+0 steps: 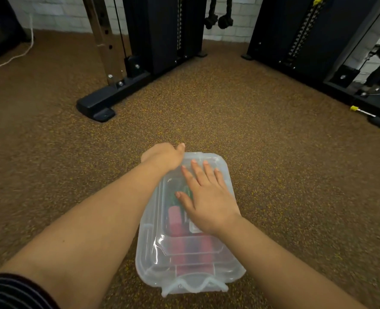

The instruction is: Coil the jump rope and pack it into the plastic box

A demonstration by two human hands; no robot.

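Observation:
A clear plastic box (153, 253) with its lid on lies on the brown speckled floor in front of me. Through the lid I see the jump rope (175, 219): pink handles and a bit of green cord, blurred by the plastic. My right hand (206, 197) lies flat on the lid, fingers spread. My left hand (162, 156) curls over the box's far left corner, fingers hidden behind the edge. A wavy latch on the lid sits at the near end.
Black gym machine bases stand on the floor at the back left (99, 105) and back right (340, 63). A white cord (12, 56) trails across the floor at far left. A yellow-tipped pin (360, 111) lies by the right machine.

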